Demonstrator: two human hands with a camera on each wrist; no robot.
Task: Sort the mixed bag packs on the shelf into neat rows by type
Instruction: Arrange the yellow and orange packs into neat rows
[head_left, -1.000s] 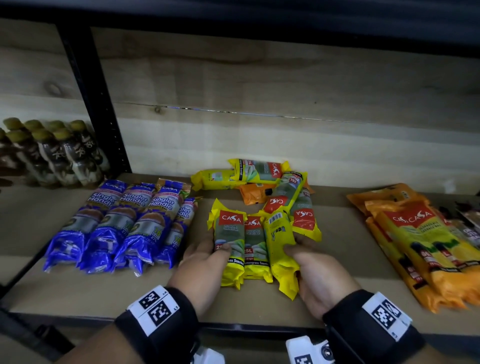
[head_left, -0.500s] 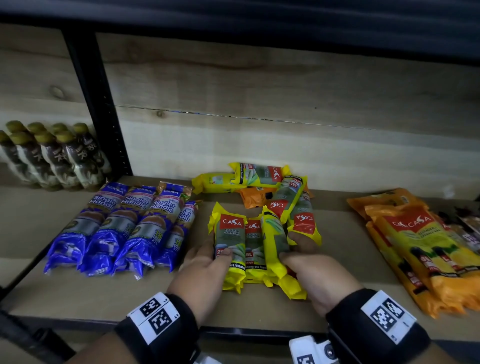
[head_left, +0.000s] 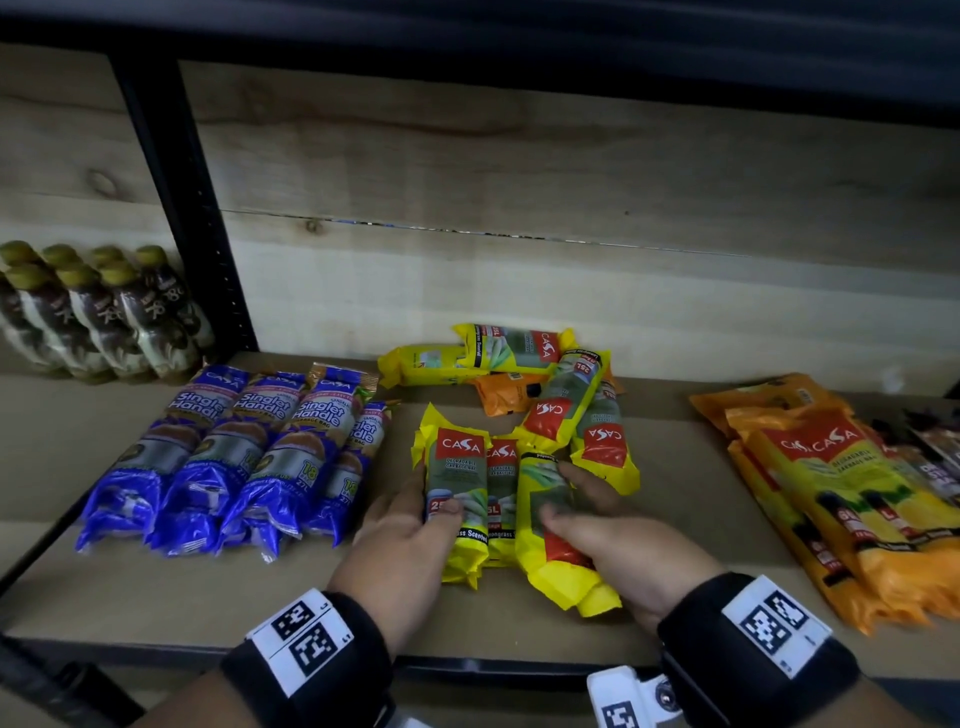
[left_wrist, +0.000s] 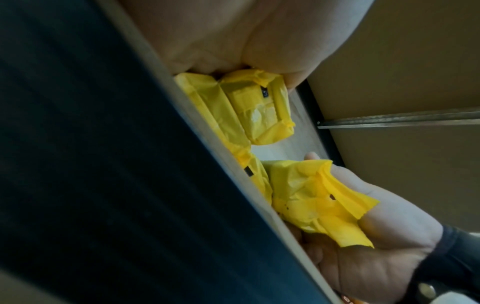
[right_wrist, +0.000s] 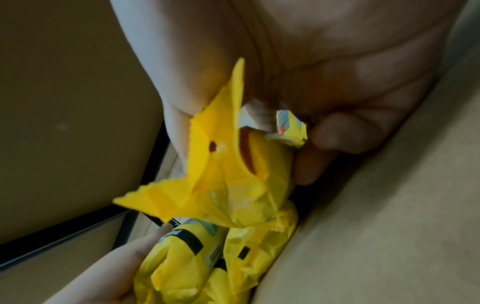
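Three yellow CASA packs lie side by side at the front middle of the shelf (head_left: 156, 613). My left hand (head_left: 434, 493) holds the leftmost yellow pack (head_left: 457, 467), thumb across its front and fingers along its left side. A middle pack (head_left: 501, 478) lies between. My right hand (head_left: 576, 499) grips the third yellow pack (head_left: 550, 540), thumb on top; the right wrist view shows its crumpled end (right_wrist: 233, 174) in my curled fingers (right_wrist: 335, 133). Behind them, more yellow packs (head_left: 566, 405) lie jumbled over a small orange pack (head_left: 496, 397).
A row of blue Singlet Handle packs (head_left: 234, 457) fills the left part. Large orange and yellow packs (head_left: 831, 493) are stacked at the right. Bottles (head_left: 93, 312) stand beyond a black upright post (head_left: 171, 208). A wooden back wall closes the shelf.
My right hand has swung the third yellow pack from a slant to lie parallel against the middle pack and rolled it over. My left hand has stayed on the leftmost pack.
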